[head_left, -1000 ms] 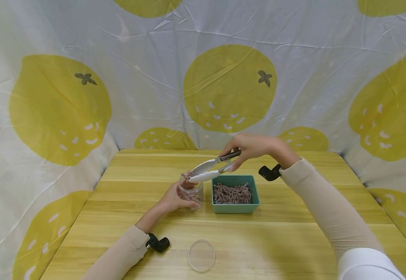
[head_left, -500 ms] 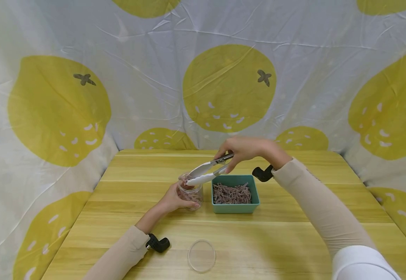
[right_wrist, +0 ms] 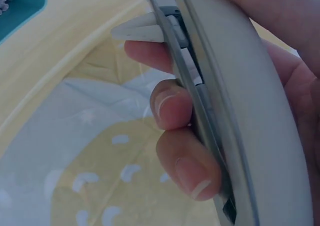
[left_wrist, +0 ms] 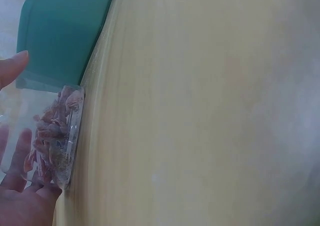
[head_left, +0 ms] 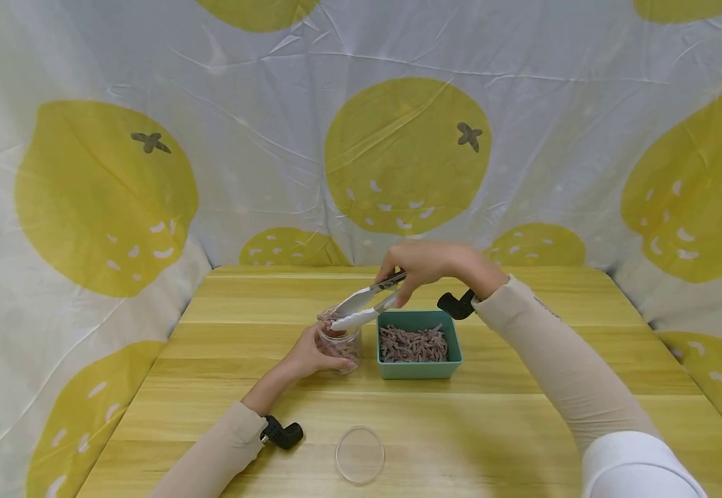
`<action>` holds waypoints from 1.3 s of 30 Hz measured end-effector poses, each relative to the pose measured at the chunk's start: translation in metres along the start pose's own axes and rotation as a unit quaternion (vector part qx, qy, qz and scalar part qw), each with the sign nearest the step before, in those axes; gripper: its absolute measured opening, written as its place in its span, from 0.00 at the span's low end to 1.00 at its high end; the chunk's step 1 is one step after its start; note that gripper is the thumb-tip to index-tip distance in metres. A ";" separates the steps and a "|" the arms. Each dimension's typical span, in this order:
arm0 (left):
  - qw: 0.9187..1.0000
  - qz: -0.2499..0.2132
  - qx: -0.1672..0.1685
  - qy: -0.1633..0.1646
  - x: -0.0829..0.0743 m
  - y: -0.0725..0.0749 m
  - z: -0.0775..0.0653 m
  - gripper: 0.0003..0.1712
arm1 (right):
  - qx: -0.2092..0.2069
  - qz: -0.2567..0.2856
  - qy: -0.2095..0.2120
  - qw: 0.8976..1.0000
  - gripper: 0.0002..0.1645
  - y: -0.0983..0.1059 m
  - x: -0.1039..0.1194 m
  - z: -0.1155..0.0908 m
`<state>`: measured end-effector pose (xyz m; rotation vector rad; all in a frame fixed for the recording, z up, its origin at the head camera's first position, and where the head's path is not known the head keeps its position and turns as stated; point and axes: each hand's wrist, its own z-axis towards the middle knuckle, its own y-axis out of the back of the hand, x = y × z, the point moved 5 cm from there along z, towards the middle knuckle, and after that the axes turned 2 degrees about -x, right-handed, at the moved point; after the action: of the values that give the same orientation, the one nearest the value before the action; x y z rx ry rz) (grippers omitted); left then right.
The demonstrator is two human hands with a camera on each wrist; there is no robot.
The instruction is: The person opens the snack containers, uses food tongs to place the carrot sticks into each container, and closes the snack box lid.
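My left hand [head_left: 307, 354] wraps round a clear jar [head_left: 344, 351] standing on the table; brownish-pink strips [left_wrist: 52, 133], perhaps meat, lie at its bottom in the left wrist view. Above it, my right hand [head_left: 420, 266] grips a pair of tongs [head_left: 361, 308] with white tips, which slant down into the jar's mouth. A few strips show at the tips; whether the tongs pinch them I cannot tell. In the right wrist view, several fingers [right_wrist: 187, 161] curl round the metal arms of the tongs. Just right of the jar stands a green rectangular container [head_left: 420, 372] with many similar strips [head_left: 412, 344].
A round clear lid [head_left: 359, 454] lies flat on the wooden table [head_left: 498, 429] near the front. A pale curtain [head_left: 261, 138] with yellow fruit prints hangs behind the table and along both sides. Black wrist cameras [head_left: 283, 432] sit on both sleeves.
My right hand has moved left and slightly down, bringing the tongs' tips from above the jar's rim into its mouth. The left hand and jar hold their place.
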<state>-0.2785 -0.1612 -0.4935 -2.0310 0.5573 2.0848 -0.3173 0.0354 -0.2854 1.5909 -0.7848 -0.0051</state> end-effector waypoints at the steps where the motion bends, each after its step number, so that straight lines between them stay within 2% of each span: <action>1: 1.000 -0.001 0.000 -0.001 -0.001 0.000 0.000 0.41 | 0.001 -0.005 -0.005 1.000 0.27 0.001 0.002 0.001; 7: 1.000 -0.002 0.005 -0.011 -0.001 0.000 0.000 0.44 | 0.005 -0.026 -0.012 1.000 0.27 0.003 0.008 0.002; 17: 1.000 -0.007 0.002 -0.016 -0.002 0.000 0.001 0.45 | 0.005 -0.026 -0.027 0.999 0.28 0.004 0.007 0.002; 26: 0.997 0.061 -0.029 -0.031 -0.001 0.003 0.003 0.46 | 0.002 -0.017 -0.029 0.999 0.30 0.003 0.007 -0.001; 32: 0.998 0.038 -0.015 -0.038 -0.002 0.001 0.003 0.47 | -0.003 -0.012 -0.014 1.000 0.30 0.002 0.004 -0.003; 39: 0.998 0.045 -0.017 -0.044 -0.004 0.001 0.003 0.49 | -0.016 0.010 0.000 1.000 0.32 0.002 -0.004 -0.010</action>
<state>-0.2813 -0.1606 -0.4892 -1.9555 0.6127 2.2380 -0.3171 0.0467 -0.2836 1.5524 -0.7978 -0.0032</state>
